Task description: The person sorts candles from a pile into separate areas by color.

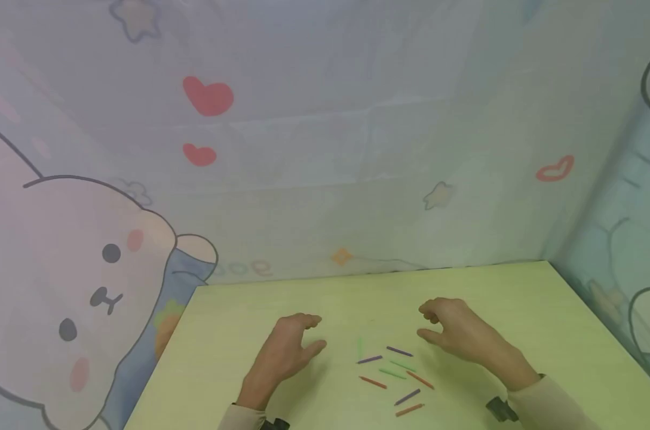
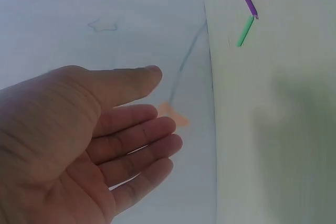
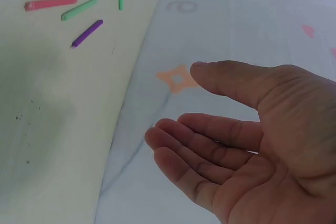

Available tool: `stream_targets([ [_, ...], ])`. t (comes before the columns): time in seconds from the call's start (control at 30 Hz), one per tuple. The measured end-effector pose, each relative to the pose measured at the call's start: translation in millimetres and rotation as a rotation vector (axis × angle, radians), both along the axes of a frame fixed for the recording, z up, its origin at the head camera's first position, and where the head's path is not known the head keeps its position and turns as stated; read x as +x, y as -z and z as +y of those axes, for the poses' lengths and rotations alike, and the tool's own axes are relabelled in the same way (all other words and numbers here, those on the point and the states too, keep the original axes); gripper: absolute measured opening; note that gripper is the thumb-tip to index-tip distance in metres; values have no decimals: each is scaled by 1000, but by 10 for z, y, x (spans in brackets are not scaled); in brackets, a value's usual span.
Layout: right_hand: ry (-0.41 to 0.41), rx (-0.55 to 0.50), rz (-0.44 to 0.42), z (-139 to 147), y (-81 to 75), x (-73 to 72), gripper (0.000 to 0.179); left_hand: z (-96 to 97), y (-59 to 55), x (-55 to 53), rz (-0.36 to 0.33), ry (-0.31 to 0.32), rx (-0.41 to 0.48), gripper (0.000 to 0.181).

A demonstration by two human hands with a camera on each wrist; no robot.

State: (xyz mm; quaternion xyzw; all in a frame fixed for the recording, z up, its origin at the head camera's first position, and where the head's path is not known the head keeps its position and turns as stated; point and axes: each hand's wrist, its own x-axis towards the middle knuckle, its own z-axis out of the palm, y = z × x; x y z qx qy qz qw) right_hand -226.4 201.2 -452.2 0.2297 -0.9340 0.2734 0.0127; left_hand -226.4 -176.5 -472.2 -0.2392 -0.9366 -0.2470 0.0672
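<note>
Thin short sticks with a narrow pale tip at one end, like small candles, lie loosely scattered on the table: three purple (image 1: 399, 351), three green (image 1: 392, 374) and three orange-red (image 1: 373, 382). To their left, my left hand (image 1: 290, 346) hovers over the tabletop, thumb apart from the relaxed fingers. On the other side, my right hand (image 1: 459, 331) is held up likewise, palm turned inward. Both wrist views show bare palms: nothing lies in the left hand (image 2: 79, 129) or the right hand (image 3: 236, 140). Neither touches a stick.
The pale yellow-green table (image 1: 239, 304) ends at the back against a curtain (image 1: 314, 149) printed with hearts, stars and a large cartoon animal. Another printed sheet (image 1: 626, 239) hangs at the right edge. Small dark specks (image 3: 29, 119) dot the tabletop in the right wrist view.
</note>
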Motion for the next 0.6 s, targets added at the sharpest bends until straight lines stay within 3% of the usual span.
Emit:
stream_targets([
  [0.27,-35,-28,-78,-10,62,53,33,93,26,12,-36,62,21,30],
  [0.47,-138,-84,-102,3,202,117,21,187,161,34,-162,104,105,26],
  [0.6,-155,-95,-107,16,280,146,18,245,249,54,-217,132,148,26],
])
